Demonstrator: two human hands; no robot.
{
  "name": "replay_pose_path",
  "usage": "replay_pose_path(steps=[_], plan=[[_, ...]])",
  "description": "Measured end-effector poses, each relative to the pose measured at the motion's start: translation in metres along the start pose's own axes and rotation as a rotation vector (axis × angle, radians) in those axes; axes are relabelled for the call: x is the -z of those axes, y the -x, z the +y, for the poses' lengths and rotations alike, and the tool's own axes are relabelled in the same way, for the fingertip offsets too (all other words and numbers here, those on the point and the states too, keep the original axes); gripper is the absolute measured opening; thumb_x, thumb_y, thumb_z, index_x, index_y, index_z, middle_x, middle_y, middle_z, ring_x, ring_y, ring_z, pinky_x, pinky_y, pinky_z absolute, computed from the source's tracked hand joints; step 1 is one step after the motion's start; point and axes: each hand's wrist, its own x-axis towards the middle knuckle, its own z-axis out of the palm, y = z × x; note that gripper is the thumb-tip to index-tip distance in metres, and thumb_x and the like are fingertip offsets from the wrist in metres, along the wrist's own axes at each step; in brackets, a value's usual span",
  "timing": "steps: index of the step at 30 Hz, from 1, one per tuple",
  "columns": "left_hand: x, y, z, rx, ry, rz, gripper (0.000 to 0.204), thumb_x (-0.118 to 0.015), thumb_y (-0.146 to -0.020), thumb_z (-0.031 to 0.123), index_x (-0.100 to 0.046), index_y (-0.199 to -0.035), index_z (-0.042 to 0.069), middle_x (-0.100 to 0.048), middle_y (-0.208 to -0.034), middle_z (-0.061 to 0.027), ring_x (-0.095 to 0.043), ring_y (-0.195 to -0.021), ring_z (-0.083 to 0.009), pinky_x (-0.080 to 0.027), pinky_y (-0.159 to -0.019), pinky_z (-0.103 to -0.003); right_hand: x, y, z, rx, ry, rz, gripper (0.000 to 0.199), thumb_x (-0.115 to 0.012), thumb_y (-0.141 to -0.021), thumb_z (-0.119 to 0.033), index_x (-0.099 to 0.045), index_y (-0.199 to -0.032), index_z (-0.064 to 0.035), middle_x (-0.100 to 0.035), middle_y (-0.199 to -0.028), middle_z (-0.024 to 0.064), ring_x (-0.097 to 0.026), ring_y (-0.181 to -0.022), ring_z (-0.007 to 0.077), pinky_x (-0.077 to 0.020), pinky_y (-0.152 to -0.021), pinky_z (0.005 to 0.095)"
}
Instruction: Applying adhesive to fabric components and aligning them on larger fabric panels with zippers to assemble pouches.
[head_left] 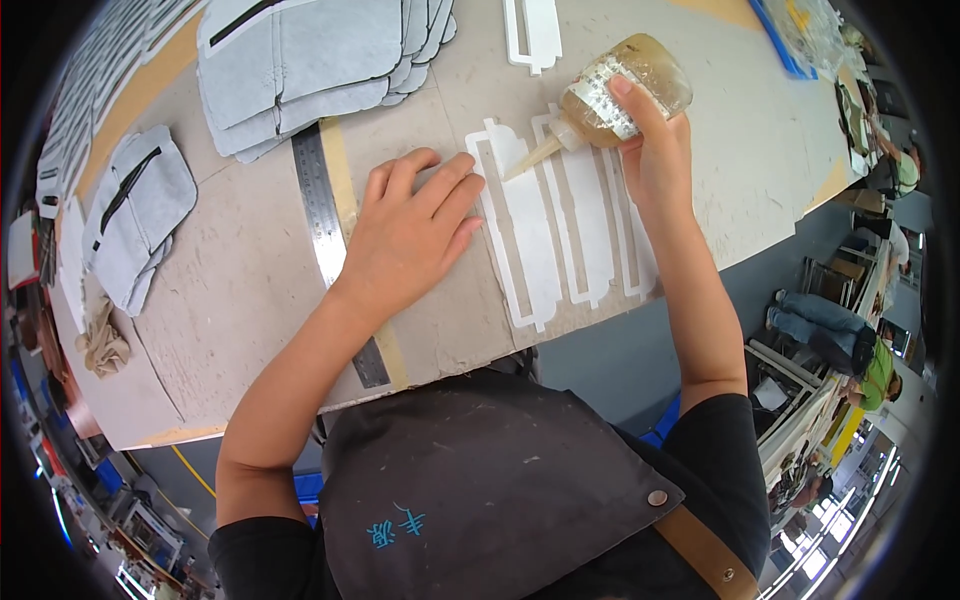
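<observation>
My right hand [657, 160] grips a squeeze bottle [655, 75] of yellowish liquid with a worn label. The bottle tilts down to the left, and its pointed nozzle [540, 157] reaches the upper part of a white cut-out piece [530, 240] with a long slot. Whether liquid is coming out is too small to tell. My left hand [412, 225] lies flat with fingers apart, its fingertips at the left edge of that piece. More white slotted pieces [592, 245] lie to the right, partly behind my right forearm. Another white piece [540, 35] sits at the far edge of view.
A steel ruler [318, 200] lies beside a tan strip left of my left hand. Grey fabric panels [330, 65] are stacked far left, with a smaller stack [140, 210] nearer. A crumpled cloth [103, 342] and a blue-edged tray [785, 45] lie farther out. People work beyond the table.
</observation>
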Motion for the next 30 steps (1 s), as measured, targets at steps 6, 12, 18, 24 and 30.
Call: replay_pose_path(steps=[6,12,18,24,30], plan=[[0.0,-0.001,0.0,-0.005,-0.015,0.013,0.038,-0.069,-0.08,0.016,-0.06,-0.116,0.008,-0.054,-0.129,-0.0037,-0.047,-0.116,-0.0297,-0.036,-0.099,-0.043,0.008,0.023,-0.003,-0.096,0.022,0.009,0.039,-0.07,-0.083,-0.015,-0.056,-0.116,0.0009,-0.063,-0.102,0.0089,-0.063,-0.093,0.0156,-0.0517,-0.082,0.0304],[-0.002,0.0,-0.003,-0.021,-0.037,0.028,0.038,-0.069,-0.08,0.016,-0.06,-0.116,0.007,-0.054,-0.129,-0.0041,-0.047,-0.115,-0.03,-0.037,-0.098,-0.042,0.014,0.049,-0.004,-0.145,0.037,0.025,0.039,-0.07,-0.082,-0.015,-0.057,-0.115,0.0017,-0.063,-0.103,0.0099,-0.063,-0.094,0.0163,-0.051,-0.083,0.0308],[-0.003,-0.002,-0.005,-0.039,-0.033,0.034,0.038,-0.067,-0.081,0.015,-0.059,-0.117,0.007,-0.055,-0.128,-0.0051,-0.047,-0.115,-0.0302,-0.037,-0.097,-0.042,0.026,0.073,-0.003,-0.163,0.05,-0.002,0.042,-0.07,-0.081,-0.015,-0.057,-0.117,0.0032,-0.064,-0.103,0.0095,-0.062,-0.094,0.0165,-0.0492,-0.084,0.031],[-0.002,-0.001,-0.006,-0.03,-0.036,0.046,0.037,-0.066,-0.083,0.016,-0.058,-0.118,0.007,-0.055,-0.129,-0.0057,-0.047,-0.116,-0.0312,-0.037,-0.098,-0.042,0.035,0.098,-0.007,-0.215,0.157,-0.067,0.047,-0.07,-0.081,-0.017,-0.055,-0.12,0.0039,-0.065,-0.103,0.0125,-0.064,-0.095,0.0188,-0.0505,-0.085,0.0322],[-0.002,0.003,-0.006,-0.056,-0.099,0.024,0.036,-0.067,-0.082,0.015,-0.058,-0.116,0.006,-0.053,-0.132,-0.0076,-0.047,-0.118,-0.0323,-0.038,-0.099,-0.043,0.041,0.081,-0.019,-0.355,-0.346,-0.126,0.059,-0.066,-0.089,-0.033,-0.044,-0.131,0.0013,-0.062,-0.115,0.0235,-0.063,-0.108,0.0381,-0.0529,-0.096,0.0482]])
